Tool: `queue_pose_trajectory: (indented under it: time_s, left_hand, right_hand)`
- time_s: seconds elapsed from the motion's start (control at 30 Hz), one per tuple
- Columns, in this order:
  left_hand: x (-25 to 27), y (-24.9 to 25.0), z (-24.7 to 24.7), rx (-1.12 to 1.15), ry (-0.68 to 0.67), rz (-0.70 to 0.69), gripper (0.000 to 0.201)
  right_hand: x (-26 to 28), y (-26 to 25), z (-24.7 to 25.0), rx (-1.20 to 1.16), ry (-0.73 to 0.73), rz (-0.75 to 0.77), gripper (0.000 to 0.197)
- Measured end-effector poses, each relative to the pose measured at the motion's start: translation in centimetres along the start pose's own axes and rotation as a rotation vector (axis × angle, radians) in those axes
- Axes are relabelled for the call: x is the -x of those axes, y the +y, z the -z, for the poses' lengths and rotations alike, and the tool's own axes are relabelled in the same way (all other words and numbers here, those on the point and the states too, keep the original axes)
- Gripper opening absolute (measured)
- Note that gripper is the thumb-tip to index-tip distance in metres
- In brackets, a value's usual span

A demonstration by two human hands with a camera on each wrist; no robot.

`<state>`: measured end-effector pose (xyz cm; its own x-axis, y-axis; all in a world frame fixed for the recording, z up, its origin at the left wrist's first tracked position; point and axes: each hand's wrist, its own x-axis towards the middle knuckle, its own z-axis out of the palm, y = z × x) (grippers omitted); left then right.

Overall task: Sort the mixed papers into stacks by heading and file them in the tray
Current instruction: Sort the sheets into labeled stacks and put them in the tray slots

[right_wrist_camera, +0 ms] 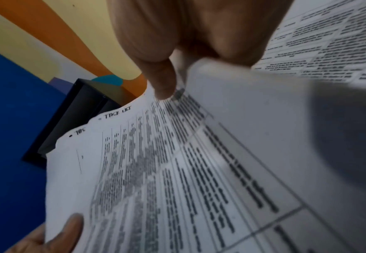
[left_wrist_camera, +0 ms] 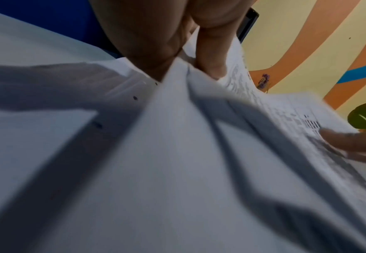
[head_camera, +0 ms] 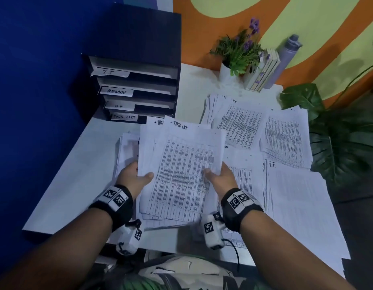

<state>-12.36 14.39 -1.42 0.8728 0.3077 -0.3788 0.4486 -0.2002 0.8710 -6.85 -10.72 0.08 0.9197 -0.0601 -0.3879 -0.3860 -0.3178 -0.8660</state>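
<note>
While your left hand [head_camera: 132, 176] and right hand [head_camera: 220, 176] grip the white printed "TASK LIST" paper sheaf [head_camera: 179, 170] by its edges, thumbs on top, fingers beneath stay hidden.

The right hand [right_wrist_camera: 190, 34] pinches a bundle of printed sheets [right_wrist_camera: 156, 171] at its edge. The top sheet's heading reads roughly "TASK LIST". A black tray [right_wrist_camera: 78, 116] stands beyond.

Two hands: left hand [head_camera: 132, 176], right hand [head_camera: 220, 177]. One black four-slot tray [head_camera: 137, 49]; four labels: IT, ADMIN, H.R, TASK LIST. Paper stacks on table [head_camera: 80, 164]: at least five; one more held. Two wrist bands. One potted lavender plant [head_camera: 240, 51]. One grey bottle [head_camera: 284, 59].
</note>
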Motion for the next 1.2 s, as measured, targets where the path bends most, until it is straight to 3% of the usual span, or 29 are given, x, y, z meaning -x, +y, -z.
queue_pose_trajectory:
  time_s: [0.07,0.17,0.2,0.37,0.53,0.73,0.97,1.1,1.2]
  left_hand:
    - [0.0,0.3,0.0,-0.033,0.038,-0.014,0.023]
    - [-0.2,0.5,-0.1,-0.06,0.069,-0.011,0.013]
    - [-0.3,0.6,-0.1,-0.078,0.081,-0.008,0.011]
    - [-0.4,1.0,-0.3,-0.073,0.135,0.023,0.012]
    - [0.2,2.1,-1.6,-0.056,0.112,0.004,0.015]
    - [-0.2,3.0,-3.3,-0.101,0.115,-0.026,0.023]
    - [0.5,4.6,-6.4,-0.032,-0.043,-0.055,0.03]
    - [1.4,5.8,-8.2,-0.169,-0.133,-0.174,0.035]
    - [1.3,6.7,-9.3,-0.169,-0.067,-0.175,0.032]
  right_hand:
    - [0.0,0.2,0.5,0.012,0.071,-0.02,0.033]
    - [-0.4,0.7,1.6,0.063,0.134,-0.026,0.006]
    - [-0.5,0.9,1.9,0.078,0.145,-0.036,0.006]
    - [-1.2,1.9,3.8,0.043,0.151,-0.072,0.032]
    - [-1.3,2.1,4.6,-0.046,0.082,-0.155,0.021]
    - [-1.1,2.2,6.7,-0.065,0.11,-0.103,0.016]
    - [-0.3,2.3,8.1,-0.108,0.049,-0.016,0.027]
    - [0.1,1.6,8.6,-0.041,0.071,0.082,0.032]
    - [0.1,1.1,9.6,-0.061,0.079,0.083,0.044]
